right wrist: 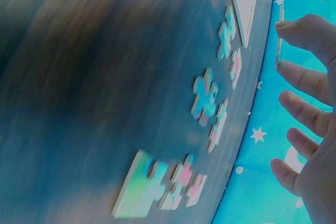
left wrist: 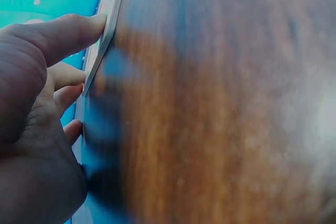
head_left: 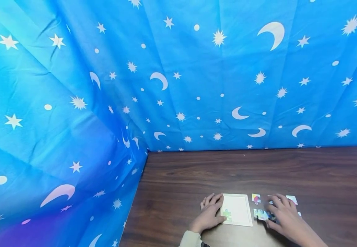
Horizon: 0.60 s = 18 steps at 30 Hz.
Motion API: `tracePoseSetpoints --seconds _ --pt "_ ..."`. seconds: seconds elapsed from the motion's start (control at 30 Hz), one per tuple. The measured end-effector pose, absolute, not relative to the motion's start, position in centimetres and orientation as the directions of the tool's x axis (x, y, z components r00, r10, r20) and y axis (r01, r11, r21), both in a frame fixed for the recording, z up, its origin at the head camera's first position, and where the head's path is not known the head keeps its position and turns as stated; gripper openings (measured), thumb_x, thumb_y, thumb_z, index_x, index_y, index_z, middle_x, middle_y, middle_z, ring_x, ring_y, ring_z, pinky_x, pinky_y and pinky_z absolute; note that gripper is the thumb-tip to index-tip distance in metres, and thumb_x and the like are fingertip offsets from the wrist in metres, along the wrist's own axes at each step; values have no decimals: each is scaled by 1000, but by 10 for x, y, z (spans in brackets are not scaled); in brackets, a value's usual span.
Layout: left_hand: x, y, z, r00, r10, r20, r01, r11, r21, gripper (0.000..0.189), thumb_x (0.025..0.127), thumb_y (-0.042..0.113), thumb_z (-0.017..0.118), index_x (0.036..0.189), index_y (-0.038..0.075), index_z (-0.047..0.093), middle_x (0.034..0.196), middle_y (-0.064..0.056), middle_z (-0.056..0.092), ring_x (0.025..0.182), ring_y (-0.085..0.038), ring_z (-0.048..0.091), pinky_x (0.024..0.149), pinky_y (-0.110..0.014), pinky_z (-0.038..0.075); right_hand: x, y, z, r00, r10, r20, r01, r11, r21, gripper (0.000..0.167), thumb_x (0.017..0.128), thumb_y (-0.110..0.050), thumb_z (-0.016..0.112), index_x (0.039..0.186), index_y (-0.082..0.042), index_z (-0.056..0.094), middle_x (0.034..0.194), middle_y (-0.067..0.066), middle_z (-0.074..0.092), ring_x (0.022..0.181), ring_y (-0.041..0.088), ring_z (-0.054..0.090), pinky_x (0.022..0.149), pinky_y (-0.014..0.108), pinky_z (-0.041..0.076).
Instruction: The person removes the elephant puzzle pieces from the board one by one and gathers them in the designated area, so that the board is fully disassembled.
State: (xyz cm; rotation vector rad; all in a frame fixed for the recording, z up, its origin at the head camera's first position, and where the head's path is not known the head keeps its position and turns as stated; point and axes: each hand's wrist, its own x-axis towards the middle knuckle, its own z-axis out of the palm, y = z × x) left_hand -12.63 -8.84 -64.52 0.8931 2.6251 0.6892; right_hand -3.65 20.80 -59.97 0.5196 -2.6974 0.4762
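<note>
A square white puzzle tray lies on the table, with a green jigsaw piece in its near left corner. My left hand holds the tray's left side, thumb near that piece and fingers toward the far corner. In the left wrist view, the thumb touches the tray's rim. My right hand hovers over loose jigsaw pieces, to the right of the tray. Between its thumb and index finger it pinches a thin jigsaw piece, seen edge-on; its picture is hidden. The other fingers are spread.
Loose pieces lie under and around the right hand: a yellow-and-red one, a green one and a pale one. The brown wooden table meets a blue star-and-moon cloth at its back and left edges.
</note>
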Motion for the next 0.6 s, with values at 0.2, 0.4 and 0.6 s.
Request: tracePoseSetpoints --seconds 0.2,0.4,0.6 --pt "-124 -90 -647 -769 627 -126 489 703 516 74 91 32 70 155 11 41 162 5 32 148 -29 23 111 -61 18 -28 218 -599 -964 -229 138 -262 911 -319 30 72 -32 89 92 -19 71 115 11 58 114 49 48 81 71 38" --pt "-124 -90 -648 -762 639 -102 511 691 511 74 90 31 70 155 10 41 162 4 33 148 -30 24 110 -60 19 -22 226 -605 -978 -202 48 -207 925 -319 28 72 -31 87 89 -18 70 108 8 58 113 48 47 80 73 39" --pt "-125 -89 -647 -759 646 -86 523 683 510 74 91 31 70 155 9 41 162 2 33 148 -30 24 111 -60 19 -12 235 -615 -970 -222 98 -242 910 -338 28 72 -29 88 90 -19 69 111 7 58 109 44 47 79 72 40"
